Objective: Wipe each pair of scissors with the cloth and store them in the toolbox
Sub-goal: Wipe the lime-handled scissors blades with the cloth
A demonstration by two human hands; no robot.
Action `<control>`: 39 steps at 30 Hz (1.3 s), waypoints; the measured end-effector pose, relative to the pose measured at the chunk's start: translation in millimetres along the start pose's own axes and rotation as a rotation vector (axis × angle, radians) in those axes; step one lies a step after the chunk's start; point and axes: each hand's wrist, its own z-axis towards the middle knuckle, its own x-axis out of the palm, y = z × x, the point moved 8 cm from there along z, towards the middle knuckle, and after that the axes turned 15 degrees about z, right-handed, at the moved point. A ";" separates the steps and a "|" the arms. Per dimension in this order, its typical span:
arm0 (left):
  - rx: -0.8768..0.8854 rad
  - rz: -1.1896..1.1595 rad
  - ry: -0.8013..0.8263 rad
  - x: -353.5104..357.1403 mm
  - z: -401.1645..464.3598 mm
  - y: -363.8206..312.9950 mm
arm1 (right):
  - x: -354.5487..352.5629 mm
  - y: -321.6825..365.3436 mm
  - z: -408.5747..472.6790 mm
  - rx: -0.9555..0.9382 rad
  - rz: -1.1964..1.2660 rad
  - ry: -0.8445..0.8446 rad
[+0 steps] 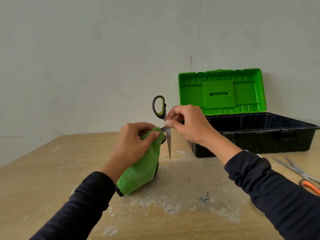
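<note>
You held a fuzzy bright green cloth (138, 172) with a dark edge, and scissors (163, 122) whose handle loop was dark grey lined with lime green, their blades bare steel grey. Your sleeves (280, 191) were dark navy. The toolbox (256, 135) had a black base and a vivid green lid. The table (52, 170) was pale tan wood grain, smeared with whitish patches. At its right edge lay steel scissors with an orange-and-black handle (310, 186).
</note>
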 end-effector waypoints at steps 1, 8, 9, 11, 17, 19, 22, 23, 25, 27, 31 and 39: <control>-0.008 -0.014 -0.001 -0.8 -0.1 1.0 | -3.2 -0.8 0.5 0.000 -0.002 -0.009; -0.080 -0.106 -0.023 -2.5 0.3 10.4 | -12.6 -1.9 1.4 0.002 -0.014 -0.029; -0.085 -0.111 -0.027 -2.9 0.6 12.0 | -15.6 -3.3 1.5 0.006 -0.019 -0.041; -0.085 -0.109 -0.032 -2.8 0.9 13.2 | -19.3 -7.0 1.5 0.032 -0.026 -0.046; 0.023 0.004 -0.094 -6.9 -1.9 1.9 | -21.1 -18.1 -0.5 0.186 0.016 -0.034; 0.104 0.062 -0.118 -8.8 -4.3 -6.0 | -21.8 -24.3 -1.9 0.261 0.049 -0.028; 0.251 0.188 -0.139 -7.6 -7.7 -16.7 | -19.3 -29.1 -5.6 0.370 0.127 -0.004; 0.272 0.217 -0.142 -7.1 -8.5 -17.3 | -18.7 -29.0 -6.5 0.394 0.148 0.003; 0.287 0.247 -0.152 -8.1 -8.9 -16.8 | -18.4 -27.5 -8.0 0.439 0.191 0.033; 0.308 0.278 -0.155 -9.1 -9.4 -17.1 | -17.0 -27.4 -11.0 0.501 0.241 0.114; 0.343 0.311 -0.142 -9.0 -10.4 -16.7 | -15.4 -32.1 -16.0 0.573 0.333 0.246; 0.127 0.193 -0.138 -13.9 -0.7 8.1 | -13.5 -36.1 -13.7 0.475 0.832 0.269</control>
